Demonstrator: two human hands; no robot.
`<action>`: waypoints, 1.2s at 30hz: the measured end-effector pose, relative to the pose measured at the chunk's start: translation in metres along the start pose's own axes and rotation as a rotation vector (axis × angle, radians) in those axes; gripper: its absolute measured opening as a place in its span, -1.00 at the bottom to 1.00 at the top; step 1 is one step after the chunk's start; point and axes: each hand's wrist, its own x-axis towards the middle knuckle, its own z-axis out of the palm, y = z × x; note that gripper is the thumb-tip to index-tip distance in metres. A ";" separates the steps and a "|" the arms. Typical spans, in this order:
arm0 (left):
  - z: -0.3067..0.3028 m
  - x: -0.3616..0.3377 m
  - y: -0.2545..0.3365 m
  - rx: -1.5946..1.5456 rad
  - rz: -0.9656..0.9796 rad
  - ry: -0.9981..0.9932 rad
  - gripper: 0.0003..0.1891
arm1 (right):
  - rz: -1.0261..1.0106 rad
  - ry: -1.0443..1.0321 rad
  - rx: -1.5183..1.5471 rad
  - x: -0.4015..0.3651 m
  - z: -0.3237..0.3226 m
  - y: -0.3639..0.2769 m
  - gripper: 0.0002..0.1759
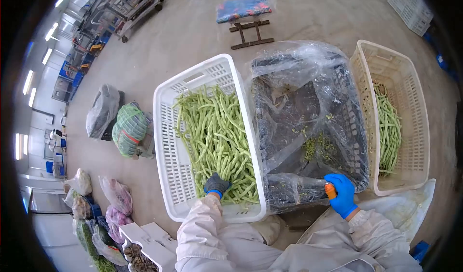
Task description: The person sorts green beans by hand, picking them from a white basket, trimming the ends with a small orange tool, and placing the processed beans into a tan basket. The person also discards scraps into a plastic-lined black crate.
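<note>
My left hand, in a dark grey glove with a blue cuff, reaches into the white basket at its near end. Its fingers curl down around green beans, partly hidden among the pile. My right hand, in a blue glove, is wrapped around the orange handle of a knife. The knife's blade points left, over the near edge of a dark crate lined with clear plastic. Small green bits lie on that plastic.
At the right stands a cream basket with more green beans. A stool with a colourful top is beyond the dark crate. Left of me are a wrapped green bundle, bagged vegetables and a white box.
</note>
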 end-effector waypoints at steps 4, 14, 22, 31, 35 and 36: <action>-0.012 0.014 -0.016 -0.086 0.223 -0.128 -0.27 | 0.004 0.029 0.024 0.001 0.002 -0.001 -0.77; -0.096 -0.047 -0.072 -0.501 0.236 0.085 -0.65 | 0.001 -0.005 0.072 -0.005 0.002 0.007 -0.70; -0.173 -0.218 0.056 -0.978 0.554 -0.229 -0.63 | -0.067 -0.003 0.693 0.026 -0.047 -0.073 -0.50; -0.122 -0.310 0.143 -0.950 0.778 -0.357 -0.64 | -0.119 0.029 0.671 0.026 -0.121 -0.132 -0.44; -0.101 -0.320 0.149 -0.925 0.784 -0.238 -0.65 | -0.192 0.105 0.536 0.003 -0.131 -0.117 -0.54; -0.099 -0.323 0.148 -0.933 0.771 -0.249 -0.67 | -0.190 0.103 0.532 -0.001 -0.132 -0.110 -0.54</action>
